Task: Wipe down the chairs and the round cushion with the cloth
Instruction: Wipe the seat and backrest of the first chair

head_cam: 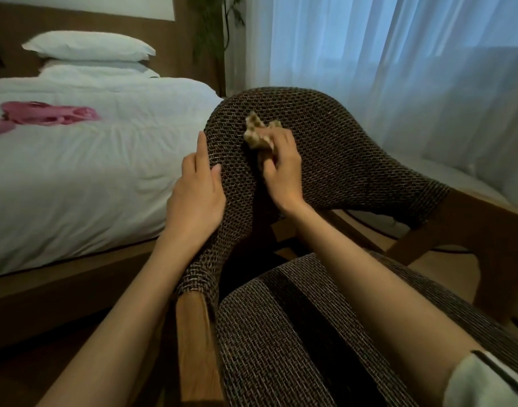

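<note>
1. Bunched beige cloth [259, 135], pressed against the inner face of the dark woven chair back [334, 142], near its top.
2. Right grip [281, 168] curled round the cloth, holding it to the weave.
3. Left grip [197, 189] spread, fingers straight, resting on the left edge of the chair back, just beside the right grip.
4. Below both forearms, woven seat [260, 333] with a dark band; wooden armrest [197, 348] at lower left.
5. To the left, bed [90, 177] with white duvet, stacked pillows [87, 47] and a pink item [46, 114] on top.
6. Behind the chair, sheer curtain [413, 69]; plant [213, 30] in the corner.
</note>
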